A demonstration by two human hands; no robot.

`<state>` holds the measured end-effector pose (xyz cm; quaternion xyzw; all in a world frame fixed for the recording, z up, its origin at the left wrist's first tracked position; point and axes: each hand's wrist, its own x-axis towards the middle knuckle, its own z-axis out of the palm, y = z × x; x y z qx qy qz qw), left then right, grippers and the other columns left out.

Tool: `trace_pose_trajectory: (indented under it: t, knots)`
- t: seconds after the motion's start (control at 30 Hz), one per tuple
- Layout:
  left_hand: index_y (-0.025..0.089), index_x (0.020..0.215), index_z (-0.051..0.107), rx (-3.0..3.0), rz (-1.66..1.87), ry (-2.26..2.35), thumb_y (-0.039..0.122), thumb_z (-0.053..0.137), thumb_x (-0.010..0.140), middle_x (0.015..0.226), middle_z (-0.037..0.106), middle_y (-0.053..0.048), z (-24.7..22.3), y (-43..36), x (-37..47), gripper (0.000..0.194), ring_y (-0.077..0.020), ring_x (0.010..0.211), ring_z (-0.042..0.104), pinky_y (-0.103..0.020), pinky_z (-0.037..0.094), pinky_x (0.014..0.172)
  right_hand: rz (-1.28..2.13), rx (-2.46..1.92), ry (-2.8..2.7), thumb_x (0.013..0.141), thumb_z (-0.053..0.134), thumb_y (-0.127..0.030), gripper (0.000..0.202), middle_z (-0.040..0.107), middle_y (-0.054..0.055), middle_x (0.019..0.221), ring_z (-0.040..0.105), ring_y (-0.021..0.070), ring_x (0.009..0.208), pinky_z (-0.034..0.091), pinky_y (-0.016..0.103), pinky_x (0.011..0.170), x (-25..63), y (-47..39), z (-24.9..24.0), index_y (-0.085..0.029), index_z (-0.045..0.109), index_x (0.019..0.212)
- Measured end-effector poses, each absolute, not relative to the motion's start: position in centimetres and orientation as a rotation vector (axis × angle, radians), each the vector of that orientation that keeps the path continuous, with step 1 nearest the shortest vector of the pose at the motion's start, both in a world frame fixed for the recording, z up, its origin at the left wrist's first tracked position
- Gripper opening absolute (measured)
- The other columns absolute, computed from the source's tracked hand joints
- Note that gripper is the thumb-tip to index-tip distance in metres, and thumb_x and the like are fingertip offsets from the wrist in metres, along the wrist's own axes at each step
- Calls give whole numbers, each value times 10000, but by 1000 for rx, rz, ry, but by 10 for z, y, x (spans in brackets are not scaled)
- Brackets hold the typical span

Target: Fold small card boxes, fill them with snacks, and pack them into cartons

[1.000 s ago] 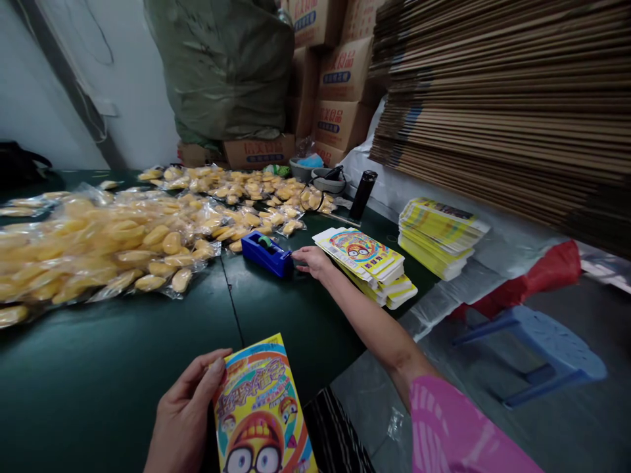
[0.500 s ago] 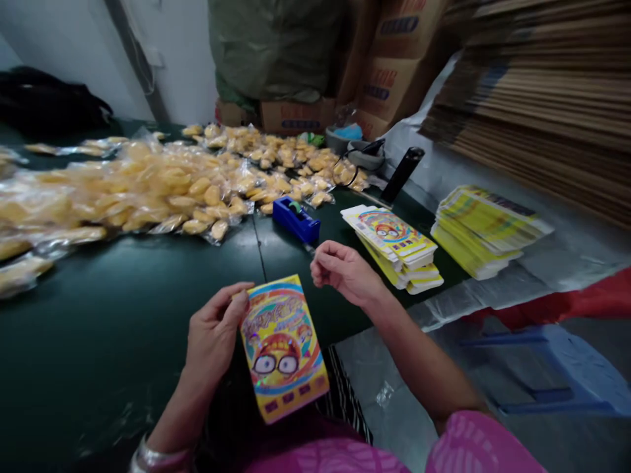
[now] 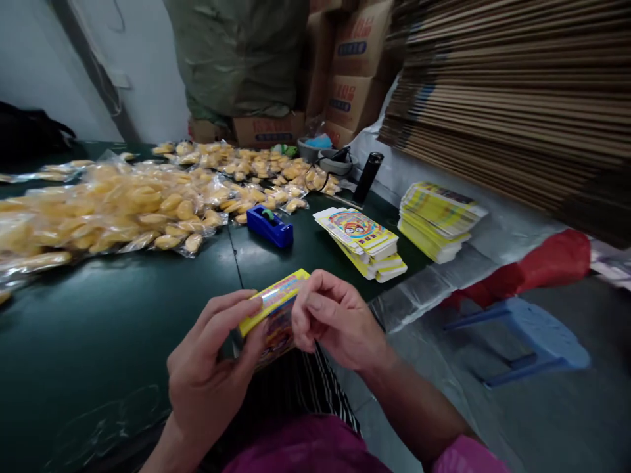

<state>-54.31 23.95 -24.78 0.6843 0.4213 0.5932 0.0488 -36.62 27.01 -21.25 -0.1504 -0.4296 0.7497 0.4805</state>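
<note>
- Here, both hands meet over the near edge of the dark green table [image 3: 123, 315], close to the person's body.
- Left hand [image 3: 207, 374]: clamped on a small printed carton [image 3: 273, 312], thumb on its near face, fingers along the yellow top edge.
- Right hand [image 3: 340, 322]: fingers curled and pressed onto the carton's right end; whether it pinches a piece of tape there I cannot tell, nothing clear shows between the fingertips.
- The carton is held in the air, tilted, with its yellow edge uppermost, just above the table edge and not resting on it.
- Blue tape dispenser [image 3: 269, 225] sits further out on the table, well apart from the hands.
- Right of the dispenser: a stack of flat printed cartons [image 3: 362, 243]; beyond it a second stack [image 3: 436, 220] on the grey sheeting.
- Left and behind: a spread of clear bags of yellow pieces [image 3: 123, 210].
- A black bottle [image 3: 367, 177] stands upright behind the first stack.
- Risk, as judged: the carton is thin card held only at its edges, so a hard squeeze from both hands could crease or buckle it.
- Risk: it hangs past the table edge; a loosened left grip would drop it into the lap or to the floor.
- Risk: if a flap is being closed, uneven finger pressure could leave it skewed.
</note>
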Motion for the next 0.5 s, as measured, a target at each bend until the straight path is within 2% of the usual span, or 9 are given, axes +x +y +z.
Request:
trace_pose_trajectory:
  t: [0.13, 0.33, 0.5]
  knots:
    - [198, 1098, 656, 2251, 1802, 1306, 26, 703, 820, 1065, 693, -39, -242, 233, -532, 330, -115, 893, 679, -212, 554, 801, 1860, -443, -977, 830, 770, -351, 259, 628, -39, 610, 517, 66, 442, 427, 180, 452, -363, 264, -219, -180, 587, 764]
    - [232, 1160, 644, 2344, 1796, 1251, 51, 705, 820, 1057, 685, -49, -240, 227, -518, 390, -159, 887, 678, -270, 573, 765, 1841, -575, -889, 781, 810, -369, 291, 634, -39, 576, 506, 67, 404, 412, 176, 407, -346, 248, -222, -178, 599, 723]
    - [211, 1118, 659, 2455, 1786, 1139, 43, 711, 808, 1028, 674, -61, -237, 228, -508, 356, -165, 874, 658, -279, 551, 769, 1832, -676, -816, 723, 853, -394, 334, 646, -35, 559, 521, 71, 381, 433, 173, 389, -336, 236, -225, -169, 606, 703]
